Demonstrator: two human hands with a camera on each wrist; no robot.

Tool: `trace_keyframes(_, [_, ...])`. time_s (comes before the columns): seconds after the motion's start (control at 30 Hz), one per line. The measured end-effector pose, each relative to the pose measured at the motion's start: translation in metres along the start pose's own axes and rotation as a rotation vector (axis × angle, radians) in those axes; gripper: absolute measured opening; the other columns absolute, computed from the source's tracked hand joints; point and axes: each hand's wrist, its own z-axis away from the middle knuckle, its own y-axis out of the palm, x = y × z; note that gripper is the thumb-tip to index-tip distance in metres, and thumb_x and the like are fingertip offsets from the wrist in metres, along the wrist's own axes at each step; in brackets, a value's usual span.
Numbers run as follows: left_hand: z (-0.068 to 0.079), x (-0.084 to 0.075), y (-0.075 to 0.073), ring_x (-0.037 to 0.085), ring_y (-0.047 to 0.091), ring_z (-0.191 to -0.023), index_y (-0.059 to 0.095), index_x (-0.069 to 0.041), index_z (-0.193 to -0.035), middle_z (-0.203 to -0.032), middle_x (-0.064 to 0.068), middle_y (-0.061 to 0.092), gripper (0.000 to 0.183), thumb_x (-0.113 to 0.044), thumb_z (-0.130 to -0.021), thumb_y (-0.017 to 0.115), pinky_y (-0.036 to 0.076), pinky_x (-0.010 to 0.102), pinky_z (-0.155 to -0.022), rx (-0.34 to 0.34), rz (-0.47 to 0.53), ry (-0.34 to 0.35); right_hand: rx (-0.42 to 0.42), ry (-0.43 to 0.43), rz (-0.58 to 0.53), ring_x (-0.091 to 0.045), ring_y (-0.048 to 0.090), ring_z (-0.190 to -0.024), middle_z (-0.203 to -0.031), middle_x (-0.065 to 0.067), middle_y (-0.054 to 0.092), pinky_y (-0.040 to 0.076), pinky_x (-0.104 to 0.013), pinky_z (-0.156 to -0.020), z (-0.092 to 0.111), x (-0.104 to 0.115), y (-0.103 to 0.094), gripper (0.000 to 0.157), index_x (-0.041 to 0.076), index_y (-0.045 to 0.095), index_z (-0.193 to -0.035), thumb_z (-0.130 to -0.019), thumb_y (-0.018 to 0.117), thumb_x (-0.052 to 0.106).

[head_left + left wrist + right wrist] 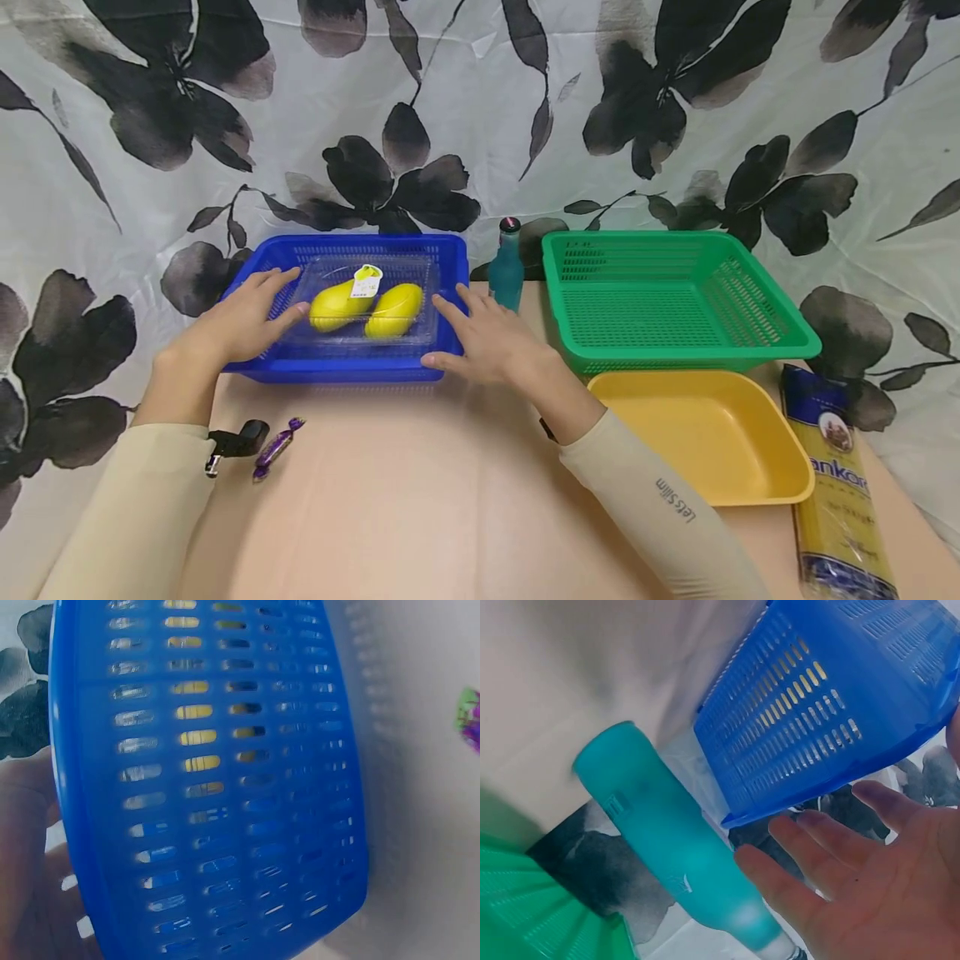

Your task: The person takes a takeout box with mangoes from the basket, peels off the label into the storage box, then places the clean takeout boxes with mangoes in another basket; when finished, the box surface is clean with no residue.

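A blue basket (345, 372) holds a clear plastic box (420, 271) with yellow mangoes (393, 310) and a white label (366, 282). At the basket's left side my left hand (243, 317) reaches over the rim, thumb and fingers spread. The left wrist view shows the basket's slotted wall (225, 780), with part of that hand along its rim. My right hand (487, 337) is at the right rim, its fingers extended and spread. In the right wrist view, that hand's palm (900, 877) faces the camera, and its fingers hold nothing.
A teal bottle (506, 271) stands between the blue basket and a green basket (682, 362). Before the green one lies a yellow tray (705, 442), beside a pasta packet (843, 492). A purple-wrapped candy (276, 450) lies near my left wrist.
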Motion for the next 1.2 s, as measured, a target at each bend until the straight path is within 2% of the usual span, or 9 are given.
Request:
trace_keyframes(0.17, [-0.003,0.004,-0.002,0.058,0.016,-0.148,0.017,0.001,-0.162,-0.16,0.039,0.018,0.085,-0.053,-0.105,0.049,0.017,0.074,-0.115,0.025,0.042,-0.025,0.039,0.0,-0.09,-0.04,0.018,-0.156,-0.174,-0.009,0.005,0.03,-0.063,-0.118,0.0,-0.002,0.0,0.095,0.029,0.014,-0.167,-0.092,0.048,0.078])
trace_keyframes(0.3, [-0.009,0.003,0.011,0.058,0.015,-0.148,0.016,0.002,-0.162,-0.161,0.038,0.019,0.09,-0.059,-0.104,0.047,0.017,0.074,-0.116,0.089,0.097,-0.024,0.093,0.018,-0.132,-0.038,0.017,-0.157,-0.174,-0.008,0.002,0.032,-0.061,-0.118,0.005,-0.007,0.005,0.096,0.028,0.015,-0.167,-0.091,0.049,0.077])
trace_keyframes(0.5, [-0.012,0.011,0.014,0.061,0.012,-0.148,0.007,-0.005,-0.165,-0.164,0.035,0.013,0.088,-0.059,-0.105,0.043,0.015,0.078,-0.114,0.175,0.238,-0.063,0.09,-0.004,-0.157,-0.035,0.018,-0.157,-0.174,-0.008,0.002,0.033,-0.06,-0.118,0.004,-0.009,0.005,0.097,0.026,0.016,-0.167,-0.091,0.05,0.077])
trace_keyframes(0.67, [-0.016,0.019,0.012,0.061,0.03,-0.142,-0.001,-0.01,-0.166,-0.161,0.04,0.017,0.087,-0.059,-0.106,0.04,0.04,0.07,-0.106,0.211,0.385,-0.122,0.124,-0.026,-0.254,-0.037,0.02,-0.156,-0.173,-0.008,-0.006,0.034,-0.057,-0.119,0.0,-0.009,0.003,0.097,0.024,0.013,-0.167,-0.093,0.053,0.073])
trace_keyframes(0.73, [-0.018,0.021,0.012,0.061,0.036,-0.139,-0.003,-0.01,-0.165,-0.159,0.042,0.019,0.088,-0.059,-0.106,0.039,0.046,0.066,-0.102,0.21,0.416,-0.136,0.13,-0.026,-0.275,-0.036,0.021,-0.156,-0.173,-0.008,-0.008,0.034,-0.055,-0.119,-0.001,-0.01,0.002,0.099,0.023,0.01,-0.167,-0.093,0.053,0.073])
trace_keyframes(0.83, [-0.02,0.025,0.013,0.059,0.045,-0.134,-0.008,-0.011,-0.165,-0.158,0.043,0.02,0.091,-0.059,-0.105,0.042,0.046,0.065,-0.103,0.206,0.455,-0.141,0.127,-0.024,-0.29,-0.034,0.018,-0.157,-0.173,-0.008,-0.01,0.03,-0.051,-0.122,-0.002,-0.01,-0.001,0.107,0.017,0.001,-0.167,-0.092,0.055,0.072])
trace_keyframes(0.97, [-0.018,0.032,0.014,0.054,0.059,-0.122,-0.016,-0.018,-0.164,-0.154,0.045,0.028,0.093,-0.053,-0.106,0.048,0.047,0.065,-0.102,0.202,0.499,-0.13,0.14,-0.03,-0.313,-0.034,0.006,-0.159,-0.171,-0.012,-0.017,0.024,-0.049,-0.125,-0.002,-0.007,-0.001,0.116,0.01,-0.013,-0.164,-0.092,0.055,0.072])
trace_keyframes(1.07, [-0.018,0.034,0.015,0.051,0.063,-0.117,-0.017,-0.022,-0.164,-0.151,0.044,0.034,0.095,-0.049,-0.105,0.052,0.049,0.063,-0.1,0.204,0.526,-0.117,0.153,-0.02,-0.301,-0.033,-0.001,-0.159,-0.17,-0.014,-0.021,0.022,-0.05,-0.125,-0.002,-0.007,0.001,0.117,0.007,-0.013,-0.163,-0.093,0.053,0.073])
trace_keyframes(1.2, [-0.02,0.033,0.015,0.048,0.065,-0.115,-0.014,-0.024,-0.165,-0.148,0.044,0.039,0.095,-0.048,-0.104,0.055,0.05,0.061,-0.1,0.201,0.554,-0.109,0.152,0.003,-0.28,-0.032,-0.002,-0.159,-0.171,-0.013,-0.02,0.022,-0.051,-0.125,0.0,-0.009,0.002,0.116,0.006,-0.007,-0.164,-0.092,0.053,0.074])
